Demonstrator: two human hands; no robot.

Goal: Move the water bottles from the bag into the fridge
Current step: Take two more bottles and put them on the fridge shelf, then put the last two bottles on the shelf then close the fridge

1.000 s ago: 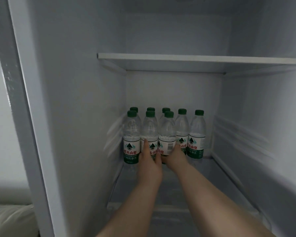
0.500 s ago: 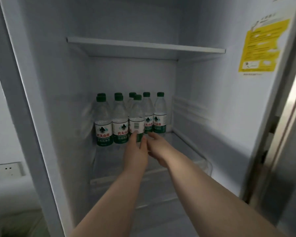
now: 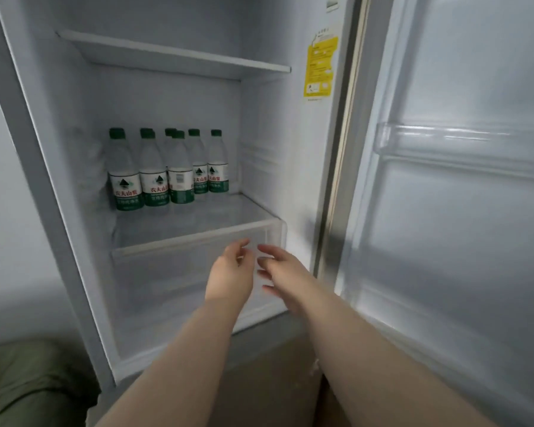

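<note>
Above the clear drawer (image 3: pixel 179 272), on the glass shelf (image 3: pixel 222 215) that covers it, the water bottles (image 3: pixel 154 177) stand upright in a tight cluster toward the back left. They have green caps and white-and-green labels with red characters. Three form the front row, and the others stand behind them and to their right. None is being held.

In front of the drawer, near its upper right corner, the left hand (image 3: pixel 228 274) and right hand (image 3: pixel 285 272) hover side by side with a narrow gap between them. Both are released, with fingers loosely spread and nothing in either grasp. Whether any fingertip touches the drawer's front I cannot tell.

Higher above the drawer a white shelf (image 3: pixel 173 53) spans the fridge (image 3: pixel 43 180). Up and to the drawer's right, a yellow sticker (image 3: pixel 320 69) sits on the inner side wall. Further right the open door (image 3: pixel 463 272) shows a clear rail (image 3: pixel 463 143) across it. Below and left of the drawer, outside the cabinet, lies something olive-green (image 3: pixel 28 383), too blurred to identify.
</note>
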